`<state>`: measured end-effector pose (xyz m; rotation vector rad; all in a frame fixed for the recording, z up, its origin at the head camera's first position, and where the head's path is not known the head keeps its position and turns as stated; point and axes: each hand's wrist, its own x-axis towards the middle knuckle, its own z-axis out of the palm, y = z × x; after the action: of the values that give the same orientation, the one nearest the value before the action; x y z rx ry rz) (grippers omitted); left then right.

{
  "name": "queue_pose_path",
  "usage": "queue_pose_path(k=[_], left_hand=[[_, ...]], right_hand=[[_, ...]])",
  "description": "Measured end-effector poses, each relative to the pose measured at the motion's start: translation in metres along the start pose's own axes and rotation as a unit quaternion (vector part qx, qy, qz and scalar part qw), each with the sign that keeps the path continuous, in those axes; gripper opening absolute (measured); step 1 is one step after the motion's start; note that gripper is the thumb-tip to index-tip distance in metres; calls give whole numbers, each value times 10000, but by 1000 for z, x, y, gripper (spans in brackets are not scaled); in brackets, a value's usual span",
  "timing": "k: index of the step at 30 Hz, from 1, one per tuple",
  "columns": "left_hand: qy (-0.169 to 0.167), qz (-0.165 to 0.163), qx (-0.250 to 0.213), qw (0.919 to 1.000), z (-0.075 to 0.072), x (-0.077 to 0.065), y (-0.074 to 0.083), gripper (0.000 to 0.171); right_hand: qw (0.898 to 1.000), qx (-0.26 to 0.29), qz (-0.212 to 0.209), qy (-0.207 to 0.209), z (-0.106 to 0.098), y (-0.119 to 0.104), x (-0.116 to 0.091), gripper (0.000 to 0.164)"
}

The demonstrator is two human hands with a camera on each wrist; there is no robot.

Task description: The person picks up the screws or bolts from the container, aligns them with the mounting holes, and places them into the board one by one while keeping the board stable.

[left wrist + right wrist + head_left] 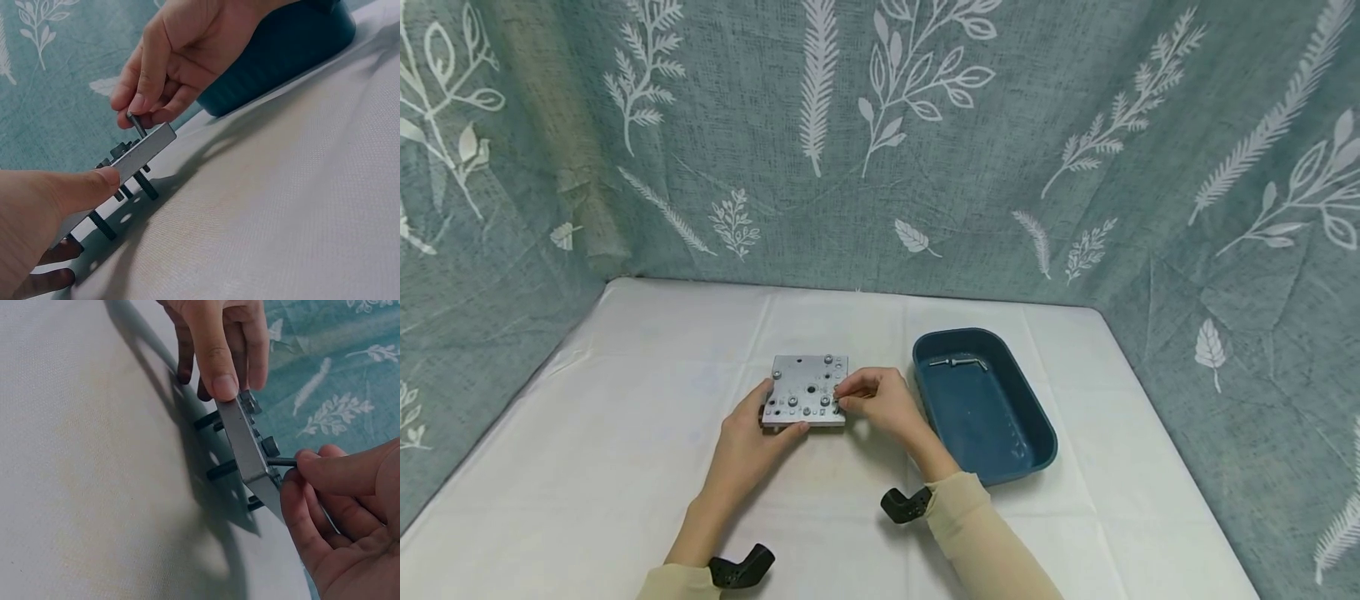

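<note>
My left hand [751,450] grips a square silver metal plate [792,387] by its left side, thumb along the near edge. In both wrist views the plate is tilted and raised over the white cloth. Several socket-head screws [270,446] stand in its face, and their threaded ends [146,186] stick out underneath. At the plate's right edge, my right hand [883,407] pinches a thin metal pin [282,462] between thumb and fingers. The pin's lower end meets the plate's face; the fingertips cover part of its upper end.
Right of the plate stands a dark blue plastic tray [981,429], close beside my right forearm. Near its far end lie thin metal pieces [958,362], one with a bent end. White cloth [647,400] covers the table, and a green leaf-patterned curtain [760,142] hangs behind.
</note>
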<state>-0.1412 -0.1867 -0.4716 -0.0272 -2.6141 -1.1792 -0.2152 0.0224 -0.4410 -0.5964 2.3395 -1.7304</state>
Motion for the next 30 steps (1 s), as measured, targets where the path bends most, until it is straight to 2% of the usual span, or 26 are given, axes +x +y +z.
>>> queue_pose_path(k=[8, 18, 30], left_hand=[[-6, -26, 35, 10000, 1, 0, 0, 88], [1, -22, 52, 10000, 2, 0, -2, 88], [-45, -75, 39, 10000, 2, 1, -2, 88]], right_hand=[[9999, -49, -133, -88, 2, 2, -1, 11], [9997, -221, -55, -42, 5, 6, -2, 12], [9999, 17, 28, -99, 4, 6, -2, 12]])
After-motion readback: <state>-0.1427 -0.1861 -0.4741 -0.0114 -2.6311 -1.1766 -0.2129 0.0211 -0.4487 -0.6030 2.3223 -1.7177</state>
